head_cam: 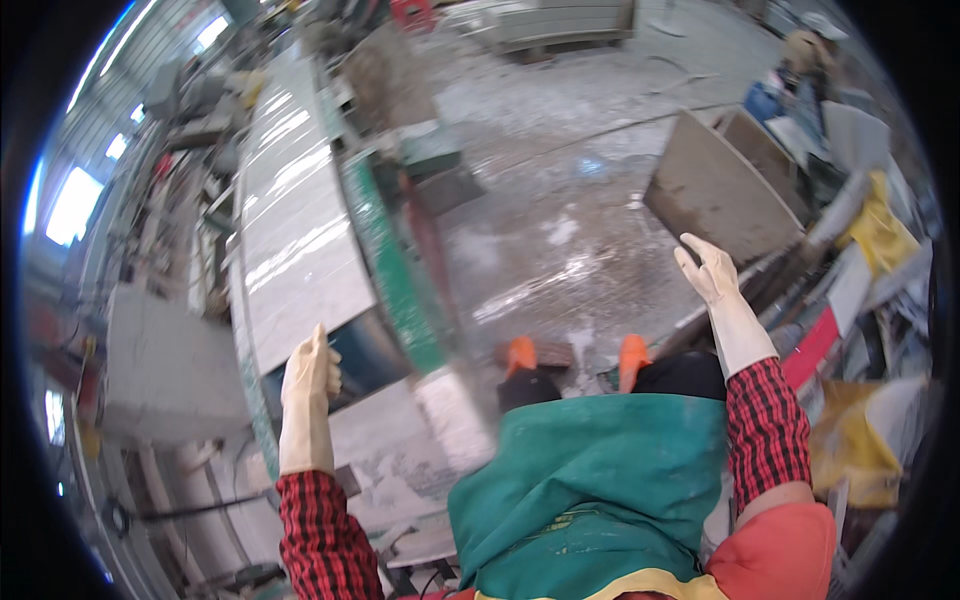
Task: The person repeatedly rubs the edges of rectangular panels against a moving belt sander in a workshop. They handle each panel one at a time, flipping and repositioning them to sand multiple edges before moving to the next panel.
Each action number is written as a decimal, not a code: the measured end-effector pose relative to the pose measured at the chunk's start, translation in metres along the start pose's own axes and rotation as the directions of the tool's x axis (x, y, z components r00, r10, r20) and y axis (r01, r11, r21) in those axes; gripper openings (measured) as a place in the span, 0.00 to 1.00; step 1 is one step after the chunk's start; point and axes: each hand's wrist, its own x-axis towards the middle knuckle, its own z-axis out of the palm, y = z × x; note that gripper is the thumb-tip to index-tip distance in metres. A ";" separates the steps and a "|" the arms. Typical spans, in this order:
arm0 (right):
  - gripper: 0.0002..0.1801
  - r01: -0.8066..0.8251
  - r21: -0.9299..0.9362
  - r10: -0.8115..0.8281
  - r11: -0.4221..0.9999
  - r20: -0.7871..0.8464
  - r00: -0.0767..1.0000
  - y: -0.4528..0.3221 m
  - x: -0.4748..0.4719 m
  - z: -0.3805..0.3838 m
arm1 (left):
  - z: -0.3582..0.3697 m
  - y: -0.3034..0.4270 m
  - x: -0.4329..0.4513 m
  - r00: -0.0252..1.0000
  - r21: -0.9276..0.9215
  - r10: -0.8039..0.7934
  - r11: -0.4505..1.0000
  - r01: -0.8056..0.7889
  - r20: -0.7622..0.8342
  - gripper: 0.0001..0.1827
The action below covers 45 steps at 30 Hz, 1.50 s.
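My left hand (309, 371), in a cream rubber glove, is at the near end of a glossy pale stone slab (304, 247). Its fingers are curled, and I cannot tell whether they touch the slab's edge. The slab lies along a conveyor bed with a green side rail (394, 281); part of a dark belt (371, 356) shows past its end. On the right, my right hand (709, 271), gloved alike, is held out with fingers apart and nothing in it. Behind its fingertips, a brownish stone panel (712, 191) leans at a slant.
A whitish stone surface (390, 442) lies nearer me, left of my green apron (592, 480). Wet floor (555, 262) stretches ahead of my orange boots (634, 360). Slab offcuts and yellow sheeting (881, 232) crowd the right. A grey block (176, 364) stands left; stacked slabs (559, 26) are far ahead.
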 end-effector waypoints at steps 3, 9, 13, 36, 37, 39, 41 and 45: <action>0.18 -0.029 -0.189 -0.032 0.982 -0.313 0.949 0.051 -0.007 -0.049 | 0.014 -0.005 -0.002 0.965 -0.135 0.259 0.956 -0.262 -0.034 0.27; 0.21 -0.578 -0.576 0.167 0.577 -0.610 0.775 0.185 -0.109 -0.132 | 0.136 0.034 -0.025 0.611 0.383 0.791 0.555 -0.739 0.033 0.27; 0.28 -0.606 -0.460 0.215 0.649 -0.653 0.726 0.205 -0.130 -0.123 | 0.147 0.019 -0.009 0.545 0.502 0.834 0.436 -0.747 0.088 0.30; 0.21 -0.581 -0.409 0.476 0.704 -0.336 0.813 0.151 -0.150 -0.121 | 0.133 0.020 -0.016 0.619 0.200 0.726 0.587 -0.785 0.298 0.27; 0.21 -0.587 -0.410 0.500 0.698 -0.307 0.809 0.145 -0.153 -0.123 | 0.128 0.013 -0.007 0.629 0.194 0.712 0.601 -0.776 0.310 0.26; 0.24 -0.600 -0.402 0.527 0.691 -0.288 0.800 0.132 -0.165 -0.118 | 0.124 0.003 0.000 0.643 0.180 0.684 0.624 -0.760 0.344 0.25; 0.27 -0.566 -0.414 0.525 0.713 -0.219 0.822 0.108 -0.171 -0.114 | 0.113 -0.004 -0.004 0.650 0.185 0.690 0.628 -0.756 0.318 0.24; 0.31 -0.494 -0.547 0.473 0.676 -0.193 0.860 0.101 -0.203 -0.099 | 0.118 -0.010 -0.011 0.667 0.194 0.657 0.646 -0.738 0.352 0.23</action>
